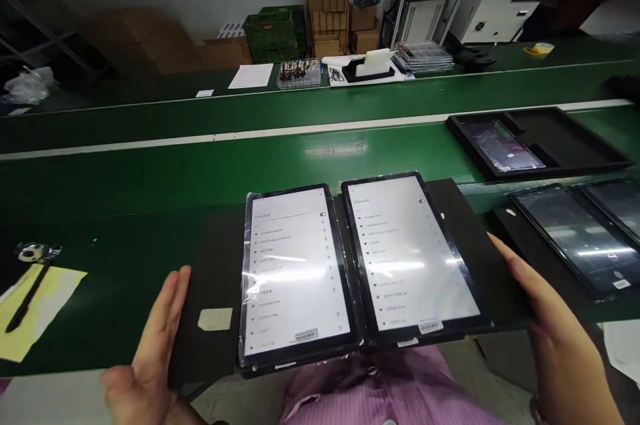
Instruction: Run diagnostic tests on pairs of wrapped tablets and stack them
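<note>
Two tablets with lit white screens, a left one [295, 278] and a right one [410, 251], lie side by side on a black board [215, 278]. Both screens show an "Internet" page with a list of networks. My left hand [155, 351] is at the board's left edge, its fingers straight and pressed against the side. At the right edge, my right hand [545, 318] has its fingers stretched along the board, partly hidden by it. The board's front edge reaches over the table edge, near the purple shirt.
Two dark-screened tablets [585, 231] lie at the right on another black board. Behind them, a black tray [585, 138] holds one tablet. Yellow paper [55, 298] with a black pen lies at the left. Green crates [273, 35] and cartons stand beyond the green conveyor [200, 175].
</note>
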The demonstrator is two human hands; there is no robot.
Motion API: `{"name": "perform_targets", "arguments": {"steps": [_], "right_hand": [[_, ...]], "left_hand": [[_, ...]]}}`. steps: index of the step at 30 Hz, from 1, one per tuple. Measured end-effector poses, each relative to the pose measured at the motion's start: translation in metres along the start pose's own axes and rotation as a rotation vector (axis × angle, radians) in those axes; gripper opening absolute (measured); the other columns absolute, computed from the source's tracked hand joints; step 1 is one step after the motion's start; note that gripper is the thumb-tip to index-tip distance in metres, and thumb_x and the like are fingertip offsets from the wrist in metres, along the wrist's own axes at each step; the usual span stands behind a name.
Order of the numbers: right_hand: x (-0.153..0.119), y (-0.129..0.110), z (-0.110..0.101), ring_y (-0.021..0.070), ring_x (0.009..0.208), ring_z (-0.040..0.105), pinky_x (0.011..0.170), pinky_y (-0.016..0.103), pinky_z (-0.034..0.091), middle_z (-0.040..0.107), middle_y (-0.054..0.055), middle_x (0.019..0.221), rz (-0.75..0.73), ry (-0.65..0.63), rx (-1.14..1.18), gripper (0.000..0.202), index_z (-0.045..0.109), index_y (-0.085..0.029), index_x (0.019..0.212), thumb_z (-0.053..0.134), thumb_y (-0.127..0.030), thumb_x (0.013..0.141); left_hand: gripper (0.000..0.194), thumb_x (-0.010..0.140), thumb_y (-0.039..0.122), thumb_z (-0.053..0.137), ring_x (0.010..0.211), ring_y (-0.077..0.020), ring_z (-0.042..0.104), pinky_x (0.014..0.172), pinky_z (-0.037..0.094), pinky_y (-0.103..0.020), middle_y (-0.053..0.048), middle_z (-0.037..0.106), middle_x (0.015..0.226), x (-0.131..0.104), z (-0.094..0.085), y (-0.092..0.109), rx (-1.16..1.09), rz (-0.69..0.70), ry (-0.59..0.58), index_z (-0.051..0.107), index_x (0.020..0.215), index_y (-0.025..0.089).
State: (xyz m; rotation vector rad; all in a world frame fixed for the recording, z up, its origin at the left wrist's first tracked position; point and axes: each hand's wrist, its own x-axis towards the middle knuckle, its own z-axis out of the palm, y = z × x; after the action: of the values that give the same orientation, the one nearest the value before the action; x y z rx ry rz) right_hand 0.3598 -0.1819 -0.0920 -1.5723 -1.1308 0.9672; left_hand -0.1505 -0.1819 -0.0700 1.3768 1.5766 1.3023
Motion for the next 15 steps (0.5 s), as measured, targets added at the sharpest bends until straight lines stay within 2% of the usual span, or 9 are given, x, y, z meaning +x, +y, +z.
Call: {"name": "perform_targets", "arguments": {"steps": [2, 3, 5, 7, 9, 11, 13, 15], "right_hand": [[-0.006, 0.004, -0.005, 0.0332, 0.139, 0.059, 0.115, 0.051, 0.052, 0.063, 0.002, 0.150, -0.010, -0.014, -0.092, 0.058, 0.055, -0.039, 0.152, 0.036, -0.063, 0.103], [-0.006, 0.004, -0.009, 0.0351, 0.143, 0.054, 0.120, 0.054, 0.047, 0.060, 0.003, 0.153, -0.051, 0.006, -0.180, 0.060, 0.053, -0.037, 0.154, 0.038, -0.064, 0.103], [-0.004, -0.005, -0.014, 0.0397, 0.151, 0.042, 0.127, 0.060, 0.034, 0.049, 0.006, 0.161, -0.223, 0.076, -0.425, 0.068, 0.045, -0.034, 0.161, 0.043, -0.065, 0.101], [-0.003, -0.027, -0.005, 0.0441, 0.154, 0.032, 0.130, 0.065, 0.020, 0.036, 0.006, 0.168, -0.463, 0.120, -0.651, 0.071, 0.036, -0.036, 0.165, 0.045, -0.065, 0.101], [-0.005, -0.054, 0.019, 0.0470, 0.153, 0.032, 0.127, 0.072, 0.014, 0.030, 0.005, 0.171, -0.721, 0.025, -0.802, 0.066, 0.039, -0.042, 0.163, 0.037, -0.069, 0.102], [-0.009, -0.075, 0.050, 0.0472, 0.152, 0.032, 0.123, 0.078, 0.009, 0.027, 0.006, 0.172, -0.932, -0.146, -0.901, 0.067, 0.047, -0.046, 0.158, 0.030, -0.076, 0.101], [-0.013, -0.085, 0.074, 0.0461, 0.152, 0.031, 0.121, 0.080, 0.006, 0.028, 0.009, 0.172, -1.029, -0.287, -0.956, 0.071, 0.055, -0.044, 0.153, 0.028, -0.081, 0.098], [-0.014, -0.085, 0.081, 0.0447, 0.153, 0.029, 0.120, 0.080, 0.003, 0.032, 0.010, 0.171, -1.026, -0.329, -0.975, 0.070, 0.062, -0.042, 0.147, 0.032, -0.082, 0.097]], "left_hand": [[0.092, 0.091, 0.089, 0.025, 0.155, -0.0399, 0.037, 0.128, 0.036, -0.059, -0.002, 0.046, 0.166, 0.005, -0.007, -0.002, 0.091, 0.036, -0.056, 0.046, 0.160, 0.033], [0.087, 0.093, 0.086, 0.028, 0.155, -0.0395, 0.038, 0.128, 0.034, -0.059, -0.002, 0.046, 0.166, 0.006, -0.008, -0.001, 0.174, 0.095, -0.057, 0.044, 0.161, 0.034], [0.067, 0.100, 0.073, 0.037, 0.152, -0.0391, 0.043, 0.129, 0.030, -0.061, 0.001, 0.044, 0.167, 0.008, -0.003, 0.007, 0.412, 0.298, 0.021, 0.046, 0.159, 0.042], [0.051, 0.105, 0.062, 0.039, 0.148, -0.0387, 0.049, 0.126, 0.031, -0.063, 0.004, 0.044, 0.167, 0.007, 0.008, 0.019, 0.626, 0.533, 0.118, 0.054, 0.151, 0.048], [0.052, 0.106, 0.063, 0.031, 0.144, -0.0379, 0.052, 0.122, 0.036, -0.061, 0.003, 0.043, 0.168, 0.003, 0.020, 0.030, 0.709, 0.693, 0.133, 0.056, 0.150, 0.049], [0.060, 0.106, 0.066, 0.024, 0.141, -0.0377, 0.055, 0.120, 0.037, -0.061, 0.000, 0.042, 0.169, 0.000, 0.030, 0.037, 0.723, 0.738, 0.098, 0.058, 0.150, 0.044], [0.063, 0.106, 0.066, 0.024, 0.140, -0.0398, 0.055, 0.123, 0.031, -0.064, -0.002, 0.042, 0.169, -0.001, 0.035, 0.038, 0.781, 0.718, 0.087, 0.069, 0.140, 0.039], [0.064, 0.105, 0.065, 0.026, 0.140, -0.0416, 0.054, 0.125, 0.023, -0.067, -0.003, 0.045, 0.166, 0.001, 0.036, 0.036, 0.822, 0.679, 0.098, 0.079, 0.124, 0.035]]}}
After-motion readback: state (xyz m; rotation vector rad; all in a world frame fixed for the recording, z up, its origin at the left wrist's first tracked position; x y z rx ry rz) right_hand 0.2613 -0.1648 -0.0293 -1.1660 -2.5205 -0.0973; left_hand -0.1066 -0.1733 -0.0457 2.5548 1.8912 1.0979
